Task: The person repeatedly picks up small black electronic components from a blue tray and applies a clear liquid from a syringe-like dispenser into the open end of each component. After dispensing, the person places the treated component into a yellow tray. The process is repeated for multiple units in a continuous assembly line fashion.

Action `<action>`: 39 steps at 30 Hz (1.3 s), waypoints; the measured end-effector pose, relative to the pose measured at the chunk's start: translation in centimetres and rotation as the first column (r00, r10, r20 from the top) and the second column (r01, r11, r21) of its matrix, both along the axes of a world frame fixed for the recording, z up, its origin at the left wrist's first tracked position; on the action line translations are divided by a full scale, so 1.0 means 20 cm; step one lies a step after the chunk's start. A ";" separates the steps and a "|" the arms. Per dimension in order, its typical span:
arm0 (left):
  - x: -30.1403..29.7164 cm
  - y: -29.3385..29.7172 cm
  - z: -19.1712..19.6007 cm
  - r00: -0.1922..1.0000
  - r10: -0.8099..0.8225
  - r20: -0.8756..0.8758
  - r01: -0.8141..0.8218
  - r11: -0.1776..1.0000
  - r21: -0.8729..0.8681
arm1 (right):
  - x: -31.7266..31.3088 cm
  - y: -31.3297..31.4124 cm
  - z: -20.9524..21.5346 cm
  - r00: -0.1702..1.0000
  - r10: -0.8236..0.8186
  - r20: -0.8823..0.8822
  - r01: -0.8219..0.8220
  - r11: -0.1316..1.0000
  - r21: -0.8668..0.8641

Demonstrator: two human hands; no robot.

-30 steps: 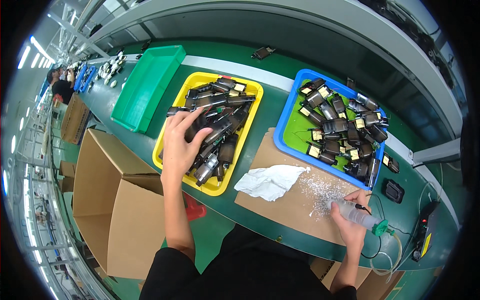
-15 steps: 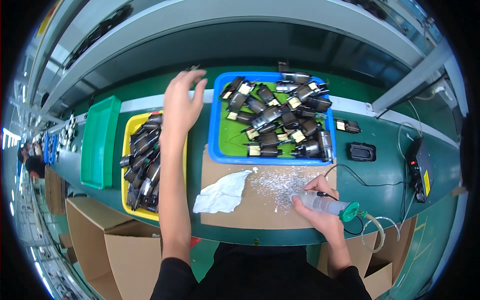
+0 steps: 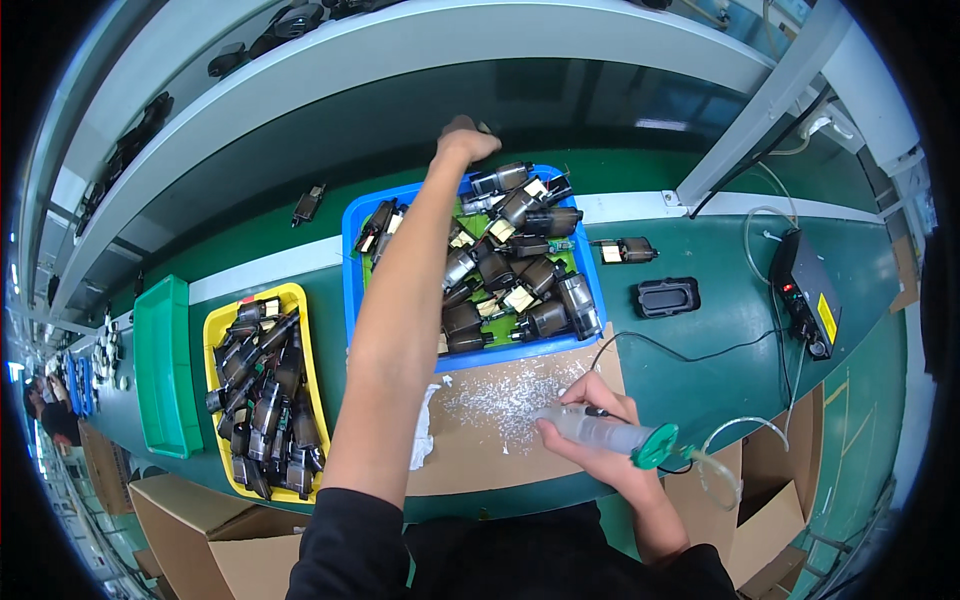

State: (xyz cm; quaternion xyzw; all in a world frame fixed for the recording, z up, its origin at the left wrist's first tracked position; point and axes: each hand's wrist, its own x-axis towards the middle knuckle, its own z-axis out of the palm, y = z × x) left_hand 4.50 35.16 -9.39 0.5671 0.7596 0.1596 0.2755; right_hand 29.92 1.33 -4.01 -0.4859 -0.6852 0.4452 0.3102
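Observation:
My right hand (image 3: 600,440) is closed around a translucent dispensing syringe (image 3: 592,428) with a green cap and a hose, held slanted over the cardboard sheet (image 3: 480,470). White specks cover the sheet below its tip. Stretched far forward, my left hand (image 3: 466,142) is behind the blue tray (image 3: 352,215), fingers curled over a part showing only a pale patch. My left forearm hides some of the tray, which holds several dark cylindrical parts (image 3: 540,275) with pale labels. A white cloth (image 3: 422,435) lies partly hidden beside that forearm.
A yellow basket (image 3: 213,350) full of similar parts and a green tray (image 3: 165,370) stand left. Single parts lie behind the blue tray (image 3: 308,205) and to its right (image 3: 627,250). Near a black tray (image 3: 668,297) sits a black controller box (image 3: 805,300) with cables and hose. Shelf rails cross above.
My left hand has moved right, along the back of the blue tray, to where a part lay, and its fingers are now curled. The view has shifted. My right hand still holds the syringe.

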 end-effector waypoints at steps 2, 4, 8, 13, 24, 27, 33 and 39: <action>-0.03 -0.05 0.03 0.970 -0.038 0.242 -0.013 0.978 0.207 | 0.03 0.05 0.03 1.000 -0.020 -0.006 0.021 0.999 0.047; 0.01 -0.29 0.19 0.812 -0.140 0.567 -0.105 0.920 0.377 | 0.06 0.11 0.10 0.998 -0.057 -0.002 0.057 0.994 0.095; 0.07 -0.89 0.46 0.256 -0.295 0.920 -0.003 0.952 0.306 | 0.04 0.22 0.38 0.974 -0.155 -0.167 0.202 0.926 0.319; 0.21 -1.25 0.48 -0.238 -0.298 0.924 0.179 0.922 0.343 | -0.02 0.22 0.58 0.894 -0.172 -0.413 0.384 0.768 0.512; 0.17 -1.41 0.46 -0.196 -0.410 0.891 0.187 0.876 0.444 | -0.19 0.16 0.52 0.926 -0.063 -0.373 0.256 0.830 0.496; 0.17 -1.40 0.49 -0.183 -0.446 0.876 0.243 0.843 0.480 | -0.14 0.19 0.52 0.957 0.046 -0.288 0.142 0.790 0.597; 0.17 -1.43 0.48 -0.138 -0.460 0.877 0.165 0.863 0.478 | -0.13 0.20 0.50 0.952 0.174 -0.254 0.032 0.763 0.646; 0.17 -1.43 0.50 -0.144 -0.477 0.867 0.153 0.855 0.495 | -0.12 0.20 0.55 0.943 0.261 -0.208 -0.083 0.787 0.612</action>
